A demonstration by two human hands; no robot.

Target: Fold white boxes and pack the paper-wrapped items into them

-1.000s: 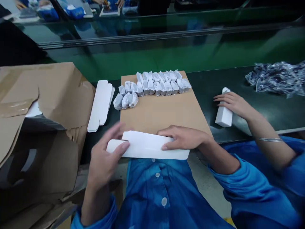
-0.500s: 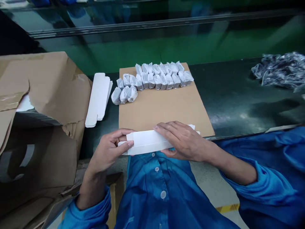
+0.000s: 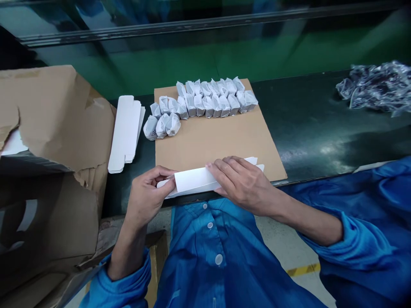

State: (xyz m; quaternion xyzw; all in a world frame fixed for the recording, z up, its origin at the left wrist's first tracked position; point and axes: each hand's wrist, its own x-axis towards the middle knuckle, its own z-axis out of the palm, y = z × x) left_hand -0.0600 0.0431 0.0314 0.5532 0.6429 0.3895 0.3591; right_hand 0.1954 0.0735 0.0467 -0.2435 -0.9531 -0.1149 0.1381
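Observation:
A long, narrow white carton [image 3: 194,180] is held between my two hands at the bench's front edge. My left hand [image 3: 148,190] pinches its left end, thumb in front and fingers behind, by the end flaps. My right hand [image 3: 239,182] wraps over the right part of it, with open flaps sticking out past the fingers. Beyond the hands lies a flat cardboard sheet [image 3: 218,137]. On its far part stand rows of small items wrapped in white paper [image 3: 207,105], with several more at the left corner.
Flat white cartons [image 3: 123,132] lie stacked left of the sheet. A large torn cardboard box [image 3: 64,111] stands at the far left. Crumpled clear plastic bags [image 3: 379,87] lie on the dark green bench [image 3: 305,115] at the right. Another blue-clothed person's part [image 3: 369,184] seems to show at right.
The carton has tilted and moved slightly up, away from my body, with both hands still on it. My left fingers have shifted at its end flaps. The view has shifted a little.

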